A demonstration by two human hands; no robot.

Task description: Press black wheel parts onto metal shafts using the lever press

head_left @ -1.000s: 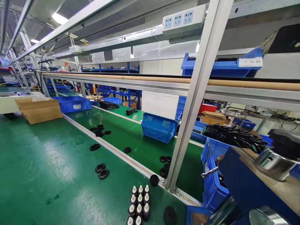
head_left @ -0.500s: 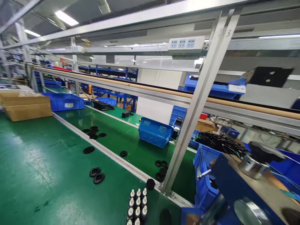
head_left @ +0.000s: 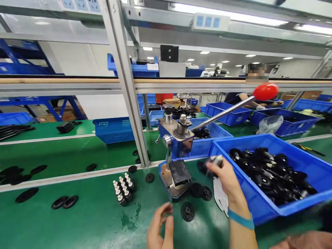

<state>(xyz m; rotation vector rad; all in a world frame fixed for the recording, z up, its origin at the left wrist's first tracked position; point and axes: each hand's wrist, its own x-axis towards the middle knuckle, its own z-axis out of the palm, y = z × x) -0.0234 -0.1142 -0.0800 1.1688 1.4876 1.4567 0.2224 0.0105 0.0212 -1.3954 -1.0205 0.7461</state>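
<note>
My right hand [head_left: 228, 178], with a teal band at the wrist, grips a black part [head_left: 204, 166] that has a pale end; motion blurs it. It is between the hand press [head_left: 176, 138] and a blue bin of black parts [head_left: 269, 173]. Below it lies a white glove [head_left: 220, 195]. My left hand [head_left: 160, 224] is in front of the press with fingers curved, thumb apart and nothing held. Close to it, a ribbed black disc [head_left: 187, 211] lies on the green table. Two more discs, one plain [head_left: 196, 190] and one ribbed [head_left: 206, 193], lie beside the press base.
Black bottles with white tips [head_left: 123, 188] stand grouped left of the press. A metal post [head_left: 129, 90] rises behind them. The press lever ends in a red knob [head_left: 266, 92]. Another hand [head_left: 303, 240] shows at bottom right. A co-worker [head_left: 236, 98] is across the line.
My view has swung to the right and closer to the press. Both of my hands have come into sight, the right one with a black part in it.
</note>
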